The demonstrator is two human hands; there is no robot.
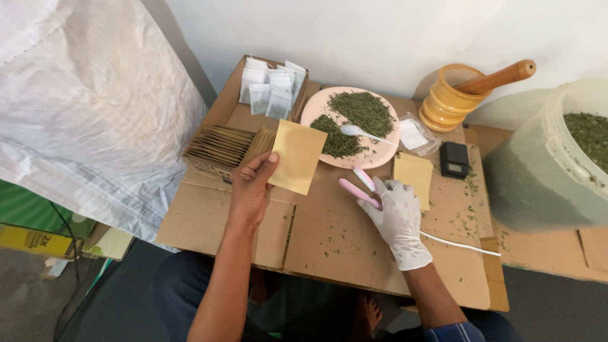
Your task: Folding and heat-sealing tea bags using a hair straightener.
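Looking down from the head camera: bare left hand pinching a tan paper pouch upright by its lower corner, above the cardboard tabletop. Gloved right hand gripping a pink sealing tool beside it. Plate of dried green herb and white spoon just beyond, within reach.

Head cam, looks steeply down, close on cardboard worktop.
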